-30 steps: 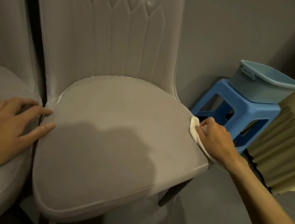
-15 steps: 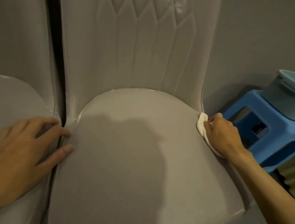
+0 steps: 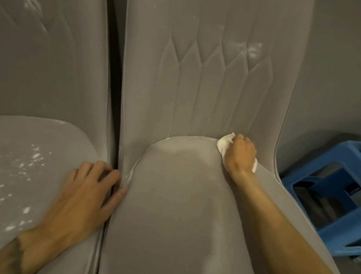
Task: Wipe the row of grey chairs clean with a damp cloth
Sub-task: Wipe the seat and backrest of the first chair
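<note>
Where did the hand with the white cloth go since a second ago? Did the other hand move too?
The right hand, still gripping the white cloth, slid it along the right edge of the seat back to the seam under the backrest. The left hand stayed resting on the neighbouring chair, thumb against the seat.

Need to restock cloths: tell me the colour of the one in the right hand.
White; the cloth shows best in the head view, under the right hand.

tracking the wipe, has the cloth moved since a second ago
Yes: the cloth in the right hand went from the right edge of the seat rearward to the seam under the backrest.
</note>
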Tool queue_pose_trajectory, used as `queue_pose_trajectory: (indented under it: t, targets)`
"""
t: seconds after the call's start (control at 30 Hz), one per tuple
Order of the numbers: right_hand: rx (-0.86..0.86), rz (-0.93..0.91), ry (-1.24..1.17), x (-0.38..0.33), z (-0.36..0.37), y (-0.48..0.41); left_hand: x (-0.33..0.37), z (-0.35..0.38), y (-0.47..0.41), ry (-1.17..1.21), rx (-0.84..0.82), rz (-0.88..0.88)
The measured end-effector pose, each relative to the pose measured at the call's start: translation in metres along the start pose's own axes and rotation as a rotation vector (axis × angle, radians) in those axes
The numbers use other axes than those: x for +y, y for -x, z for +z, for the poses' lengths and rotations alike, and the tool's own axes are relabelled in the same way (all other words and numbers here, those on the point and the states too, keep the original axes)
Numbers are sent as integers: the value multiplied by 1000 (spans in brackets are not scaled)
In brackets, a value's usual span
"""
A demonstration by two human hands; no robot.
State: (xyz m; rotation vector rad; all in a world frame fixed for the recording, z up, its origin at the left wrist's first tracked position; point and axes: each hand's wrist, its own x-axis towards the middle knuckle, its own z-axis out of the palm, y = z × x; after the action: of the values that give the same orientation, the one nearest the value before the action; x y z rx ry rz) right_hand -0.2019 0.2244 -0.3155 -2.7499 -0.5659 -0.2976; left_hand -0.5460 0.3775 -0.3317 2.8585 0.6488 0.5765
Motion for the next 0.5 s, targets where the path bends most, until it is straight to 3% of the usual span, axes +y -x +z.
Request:
queue_pose_trajectory:
  t: [0.1, 0.2, 0.3, 0.4, 0.43, 0.5]
  targets:
    - [-72, -186, -69, -32, 2, -9, 2, 1, 1, -14, -13, -6]
    - [-145, -387, -47, -14, -3, -8, 3, 1, 2, -30, -19, -30]
    - [-39, -230, -1, 3, -1, -11, 5, 3, 2, -68, -14, -43]
    - [12, -103, -95, -31, 8, 2, 5, 4, 2, -71, -17, -63]
    - [20, -125, -186, -47, 8, 7, 5, 4, 2, -71, -25, -65]
    - [-52, -337, -296, -80, 12, 25, 6, 5, 3, -75, -41, -71]
